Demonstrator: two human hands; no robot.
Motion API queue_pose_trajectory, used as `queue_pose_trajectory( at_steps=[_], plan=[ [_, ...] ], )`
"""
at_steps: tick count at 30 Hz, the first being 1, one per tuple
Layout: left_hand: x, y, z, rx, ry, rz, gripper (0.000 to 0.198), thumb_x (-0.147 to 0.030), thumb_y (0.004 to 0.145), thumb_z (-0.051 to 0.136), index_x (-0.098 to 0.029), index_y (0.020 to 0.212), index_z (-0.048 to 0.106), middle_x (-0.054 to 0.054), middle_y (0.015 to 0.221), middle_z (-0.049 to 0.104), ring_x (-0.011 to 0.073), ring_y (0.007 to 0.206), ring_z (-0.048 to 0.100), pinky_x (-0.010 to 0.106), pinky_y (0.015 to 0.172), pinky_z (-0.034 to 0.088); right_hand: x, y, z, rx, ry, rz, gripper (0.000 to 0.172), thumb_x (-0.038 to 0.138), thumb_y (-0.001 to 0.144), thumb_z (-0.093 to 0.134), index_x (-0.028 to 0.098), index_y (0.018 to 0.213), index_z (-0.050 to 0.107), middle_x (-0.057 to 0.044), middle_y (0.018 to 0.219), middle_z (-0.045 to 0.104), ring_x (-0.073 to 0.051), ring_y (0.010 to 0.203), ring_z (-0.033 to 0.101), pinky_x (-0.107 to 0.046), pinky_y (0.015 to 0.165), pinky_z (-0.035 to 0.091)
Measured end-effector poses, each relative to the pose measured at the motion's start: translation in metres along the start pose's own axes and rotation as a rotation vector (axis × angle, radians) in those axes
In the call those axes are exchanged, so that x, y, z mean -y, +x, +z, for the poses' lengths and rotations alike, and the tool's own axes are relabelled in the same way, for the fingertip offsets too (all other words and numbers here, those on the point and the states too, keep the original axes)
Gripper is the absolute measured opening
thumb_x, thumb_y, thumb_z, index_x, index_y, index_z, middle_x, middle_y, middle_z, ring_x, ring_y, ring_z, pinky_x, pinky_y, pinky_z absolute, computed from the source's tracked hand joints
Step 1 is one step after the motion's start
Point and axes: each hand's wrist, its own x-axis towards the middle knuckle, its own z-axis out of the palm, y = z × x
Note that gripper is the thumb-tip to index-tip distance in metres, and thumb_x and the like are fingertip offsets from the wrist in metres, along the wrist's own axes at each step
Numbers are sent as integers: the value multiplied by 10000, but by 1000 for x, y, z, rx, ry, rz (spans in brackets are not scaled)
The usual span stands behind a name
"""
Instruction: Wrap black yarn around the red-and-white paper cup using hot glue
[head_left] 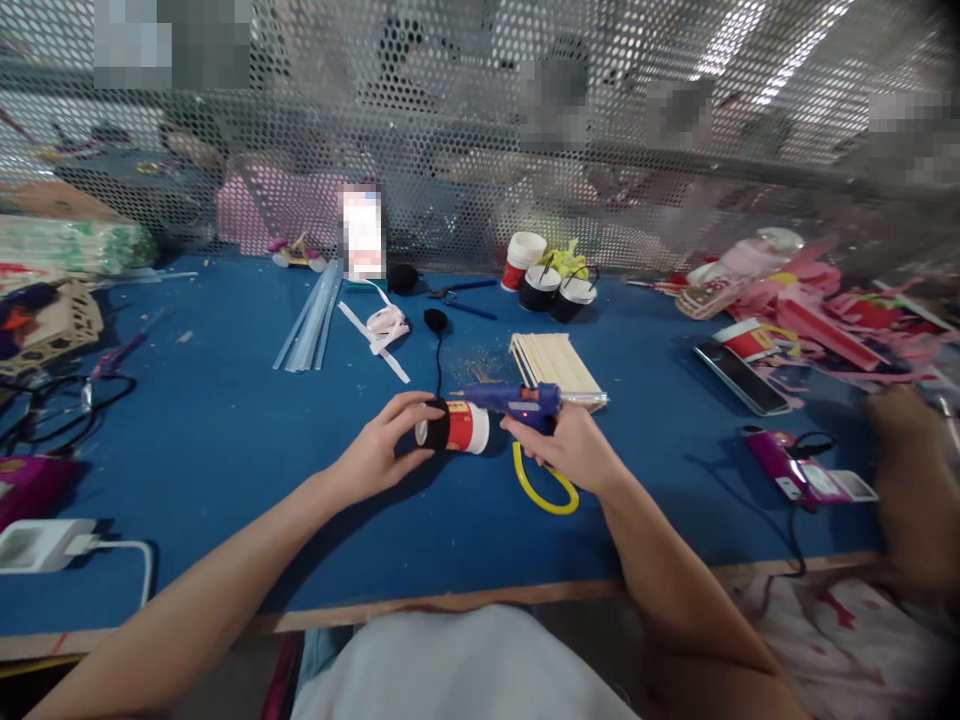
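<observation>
My left hand (384, 447) grips a small paper cup (466, 428) lying on its side, red and white with a black band round its base end. My right hand (568, 446) is wrapped round the handle of a blue glue gun (517, 399), whose nozzle points left over the cup. A yellow cord (541, 490) loops from the gun under my right hand. A black pompom on a black string (436, 322) lies just behind the cup on the blue table (225, 420).
A stack of wooden sticks (553, 362) lies behind the gun. Cups (555, 285) stand further back near a perforated metal screen (480, 150). Clear glue sticks (311, 320), white ribbon (384, 328), a phone (739, 375), pink scraps (817, 300), and a neighbour's hand (904, 440) are around.
</observation>
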Motion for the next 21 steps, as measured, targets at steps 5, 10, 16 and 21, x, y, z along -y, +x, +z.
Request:
queue_pose_trajectory(
  at_steps=[5, 10, 16, 21],
  plan=[
    [5, 2, 2, -24, -77, 0, 342, -236, 848, 550, -206, 1180, 475, 134, 1282, 428, 236, 1184, 475, 425, 978, 452, -5, -8, 6, -91, -206, 18, 264, 465, 747, 563, 203, 723, 576, -26, 539, 580, -178, 495, 558, -301, 462, 452],
    [6, 3, 4, -22, -109, 4, 332, -225, 853, 539, -204, 1178, 473, 143, 1286, 423, 242, 1189, 476, 434, 967, 463, -3, -12, 8, -96, -344, 64, 328, 510, 742, 526, 189, 694, 576, -61, 580, 612, -199, 519, 584, -320, 501, 471],
    [7, 3, 5, -34, -108, 14, 337, -231, 847, 548, -205, 1176, 478, 148, 1283, 436, 257, 1187, 481, 444, 952, 476, 0, -11, 11, -126, -374, -17, 380, 489, 754, 498, 153, 879, 624, -119, 802, 678, -267, 739, 645, -381, 671, 509],
    [8, 3, 6, -61, -125, 12, 353, -238, 847, 550, -211, 1191, 478, 146, 1271, 446, 261, 1180, 483, 452, 929, 492, 0, -17, 10, -104, -379, -66, 307, 449, 778, 500, 184, 862, 629, -96, 811, 689, -252, 762, 655, -361, 697, 515]
  ],
)
